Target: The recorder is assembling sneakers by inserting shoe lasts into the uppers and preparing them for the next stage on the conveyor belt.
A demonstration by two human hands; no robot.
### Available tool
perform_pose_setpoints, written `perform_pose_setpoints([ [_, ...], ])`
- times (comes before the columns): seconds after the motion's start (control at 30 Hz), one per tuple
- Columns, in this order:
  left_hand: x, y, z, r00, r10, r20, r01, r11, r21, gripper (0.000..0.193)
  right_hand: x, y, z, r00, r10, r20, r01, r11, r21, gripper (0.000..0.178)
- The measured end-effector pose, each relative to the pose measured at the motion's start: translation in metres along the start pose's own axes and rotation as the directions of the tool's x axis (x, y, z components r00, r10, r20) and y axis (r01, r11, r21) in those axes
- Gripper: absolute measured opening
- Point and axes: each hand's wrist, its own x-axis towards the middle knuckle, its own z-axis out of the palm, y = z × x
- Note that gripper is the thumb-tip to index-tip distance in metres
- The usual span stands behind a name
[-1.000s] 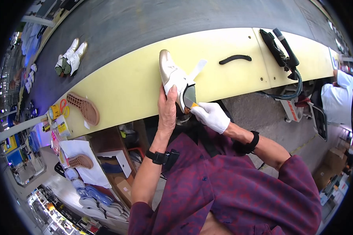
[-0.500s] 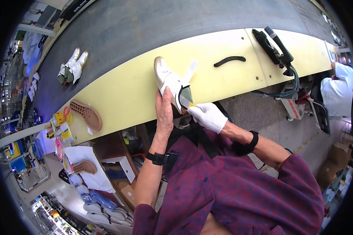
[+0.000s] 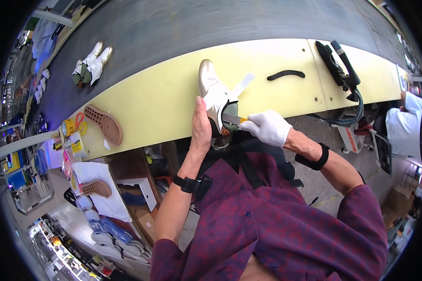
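Observation:
My left hand (image 3: 201, 126) is wrapped round the side of a white shoe (image 3: 215, 93) with a beige-gold toe, its toe pointing away from me over the yellow worktop. Green lining shows at the opening, and the heel end faces me at the table's near edge. In a white knit glove, my right hand (image 3: 269, 129) pinches a flat metal-bladed tool (image 3: 230, 118), which has a bit of yellow by the fingers. Its blade lies across the shoe's opening near the heel; whether the tip touches the lining I cannot tell. Beside the shoe is a pale translucent strip (image 3: 243, 86).
Right of the shoe lie a curved black strip (image 3: 286, 74) and a black hose-fed tool (image 3: 337, 68). A brown sole (image 3: 104, 124), red-handled scissors (image 3: 79, 122) and yellow tape sit left. White shoes (image 3: 93, 64) rest on the grey belt. Another person (image 3: 403, 124) is at far right.
The whole view has shifted slightly. Both hands and the shoe have moved a little away from me, and the blade now lies more level across the shoe's opening.

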Motion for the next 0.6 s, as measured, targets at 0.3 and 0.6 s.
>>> perform_pose_setpoints([
  [0.3,0.001,0.006,0.006,0.990,0.139,-0.032,-0.131,0.973,0.187,0.065,0.014,0.004,0.002,0.997,-0.059,0.040,0.060,0.998,-0.031,0.045],
  [0.6,0.000,0.006,0.006,0.998,0.069,-0.010,-0.068,0.995,0.071,0.071,0.021,-0.008,0.004,0.995,-0.014,0.103,-0.002,0.988,0.156,0.048],
])
